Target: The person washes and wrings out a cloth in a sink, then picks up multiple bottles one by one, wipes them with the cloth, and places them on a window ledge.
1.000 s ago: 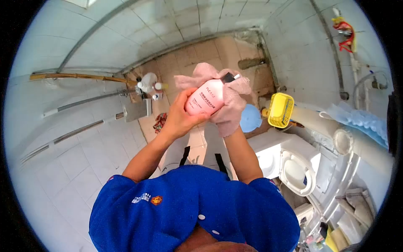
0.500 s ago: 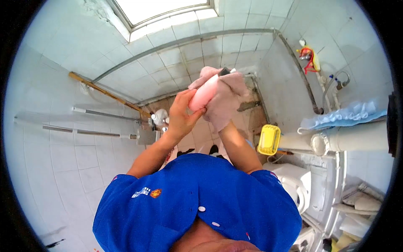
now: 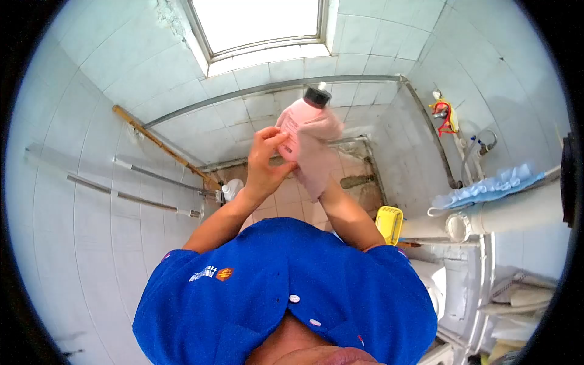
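Note:
A pink bottle (image 3: pixel 292 125) with a black cap (image 3: pixel 317 96) and a white tip is held up in front of me, cap end away from me and tilted slightly right. My left hand (image 3: pixel 266 161) grips its lower part, thumb underneath and fingers along the left side. Small dark print shows on the bottle near those fingers. A pink cloth (image 3: pixel 316 164) wraps the bottle's right side and drapes down over my right hand, which presses it to the bottle. Only the wrist and forearm on that side show; the fingers are hidden by the cloth.
A white bottle (image 3: pixel 232 188) stands at the left by a wooden pole (image 3: pixel 164 146) and metal rails. To the right are a yellow basket (image 3: pixel 389 224), a thick white pipe (image 3: pixel 426 227) with a blue ruffled cloth (image 3: pixel 493 188) above it, and a toilet. A window (image 3: pixel 258 27) is ahead.
The bottle has turned more upright and away from me, so its black cap and print show clearly. The cloth has slid lower on its right side. The camera view has tilted up.

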Tool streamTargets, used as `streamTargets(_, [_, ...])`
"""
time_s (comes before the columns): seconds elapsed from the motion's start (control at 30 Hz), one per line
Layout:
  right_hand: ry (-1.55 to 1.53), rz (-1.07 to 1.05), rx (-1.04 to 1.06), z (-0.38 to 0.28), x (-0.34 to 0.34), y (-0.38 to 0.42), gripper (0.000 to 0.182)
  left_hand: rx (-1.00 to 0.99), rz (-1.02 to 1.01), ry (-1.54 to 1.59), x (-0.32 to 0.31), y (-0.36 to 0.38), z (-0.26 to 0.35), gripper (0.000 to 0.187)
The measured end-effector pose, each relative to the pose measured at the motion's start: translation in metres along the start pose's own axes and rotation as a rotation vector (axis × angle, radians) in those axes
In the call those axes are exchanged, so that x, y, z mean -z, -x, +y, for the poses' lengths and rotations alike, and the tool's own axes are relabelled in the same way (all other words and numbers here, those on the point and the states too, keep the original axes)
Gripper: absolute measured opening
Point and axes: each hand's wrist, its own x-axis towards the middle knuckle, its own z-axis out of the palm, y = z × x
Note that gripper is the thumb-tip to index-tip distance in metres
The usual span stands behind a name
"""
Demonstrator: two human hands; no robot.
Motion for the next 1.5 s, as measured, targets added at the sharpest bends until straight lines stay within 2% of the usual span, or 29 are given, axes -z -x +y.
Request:
streamTargets(0.03, [0.23, 0.058, 0.038, 0.006, -0.006, 0.002, 0.028, -0.047, 0.055, -0.046, 0.002, -0.003, -0.003, 0.066])
streamTargets(0.07, [-0.178, 0.127, -0.125, -0.023, -0.009, -0.009, 0.028, -0.054, 0.054, -0.027, 0.008, -0.009, -0.002, 0.066])
streamTargets(0.13, [-0.582, 0.131, -0.418, 0.016, -0.01, -0.007, 0.023, -0.12, -0.091, 0.003, 0.031, -0.023, -0.001, 0.053])
streamTargets(0.2, [-0.555, 0.075, -0.392, 0.007, -0.01, -0.018, 0.023, -0.104, -0.061, 0.004, 0.048, -0.036, -0.016, 0.049])
streamTargets(0.27, [-0.784, 0.069, -0.45, -0.074, -0.025, -0.048, 0.035, -0.069, 0.019, -0.011, 0.064, -0.06, -0.023, 0.037])
streamTargets(0.3, [-0.779, 0.07, -0.448, -0.076, -0.03, -0.053, 0.035, -0.07, 0.021, -0.005, 0.07, -0.076, -0.022, 0.037])
streamTargets(0.37, [0.707, -0.128, -0.105, -0.076, -0.043, -0.056, 0.041, 0.491, -0.256, 0.686, 0.084, -0.098, -0.025, 0.037])
streamTargets(0.4, [0.705, -0.138, -0.114, -0.078, -0.052, -0.055, 0.041, 0.504, -0.252, 0.689, 0.088, -0.103, -0.034, 0.037])
streamTargets(0.47, [0.63, -0.033, 0.153, -0.084, -0.069, -0.055, 0.043, 0.679, -0.445, 0.853, 0.094, -0.109, -0.053, 0.036])
streamTargets(0.53, [0.589, 0.018, 0.268, -0.084, -0.081, -0.049, 0.044, 0.659, -0.373, 0.86, 0.093, -0.104, -0.066, 0.035])
streamTargets(0.57, [0.399, -0.049, 0.121, -0.081, -0.088, -0.047, 0.045, 0.62, -0.299, 0.864, 0.094, -0.101, -0.07, 0.035])
streamTargets(0.63, [0.208, -0.119, -0.022, -0.053, -0.098, -0.038, 0.046, 0.536, -0.225, 0.86, 0.097, -0.1, -0.07, 0.032])
streamTargets(0.67, [0.407, -0.134, -0.057, -0.014, -0.102, -0.027, 0.042, 0.521, -0.135, 0.86, 0.099, -0.101, -0.071, 0.031])
streamTargets(0.7, [0.285, -0.146, -0.215, -0.012, -0.106, -0.03, 0.042, 0.508, -0.044, 0.858, 0.101, -0.101, -0.072, 0.03])
streamTargets(0.77, [0.051, -0.111, -0.533, -0.012, -0.114, -0.038, 0.042, 0.542, -0.013, 0.881, 0.105, -0.1, -0.071, 0.029])
streamTargets(0.8, [0.365, -0.188, -0.345, -0.045, -0.114, -0.049, 0.039, 0.573, 0.005, 0.906, 0.108, -0.101, -0.071, 0.028])
streamTargets(0.87, [0.664, -0.259, -0.144, -0.057, -0.117, -0.057, 0.037, 0.595, -0.022, 0.89, 0.115, -0.104, -0.07, 0.029])
streamTargets(0.93, [0.647, -0.208, -0.063, -0.041, -0.119, -0.053, 0.033, 0.622, -0.05, 0.881, 0.115, -0.105, -0.069, 0.03])
streamTargets(0.97, [0.64, -0.193, -0.035, -0.033, -0.119, -0.052, 0.032, 0.548, -0.009, 0.736, 0.112, -0.106, -0.067, 0.032])
streamTargets(1.0, [0.53, -0.21, -0.062, -0.025, -0.12, -0.053, 0.029, 0.473, 0.031, 0.59, 0.11, -0.106, -0.066, 0.034])
streamTargets(1.03, [0.419, -0.228, -0.089, -0.019, -0.12, -0.054, 0.026, 0.473, 0.042, 0.585, 0.107, -0.106, -0.066, 0.034])
streamTargets(1.1, [0.485, -0.209, -0.102, -0.011, -0.116, -0.055, 0.026, 0.309, 0.005, 0.463, 0.098, -0.106, -0.066, 0.037])
streamTargets(1.17, [0.559, -0.185, -0.114, -0.008, -0.108, -0.063, 0.027, 0.283, 0.011, 0.473, 0.092, -0.109, -0.064, 0.037])
streamTargets(1.2, [0.369, -0.135, -0.248, -0.01, -0.103, -0.069, 0.022, 0.309, -0.032, 0.457, 0.089, -0.112, -0.065, 0.036])
streamTargets(1.27, [0.169, -0.088, -0.376, -0.001, -0.089, -0.077, 0.019, 0.333, -0.072, 0.434, 0.084, -0.118, -0.065, 0.035])
streamTargets(1.33, [0.798, -0.124, 0.257, 0.023, -0.067, -0.078, 0.018, 0.44, -0.071, 0.418, 0.076, -0.124, -0.065, 0.03])
streamTargets(1.37, [0.793, -0.125, 0.258, 0.021, -0.059, -0.084, 0.018, 0.441, -0.068, 0.413, 0.069, -0.127, -0.066, 0.03])
streamTargets(1.4, [0.376, -0.086, -0.169, 0.014, -0.05, -0.093, 0.015, 0.439, -0.027, 0.394, 0.06, -0.129, -0.069, 0.029])
streamTargets(1.5, [-0.21, 0.043, -0.677, 0.001, -0.02, -0.114, 0.008, 0.439, -0.025, 0.28, 0.037, -0.14, -0.069, 0.03])
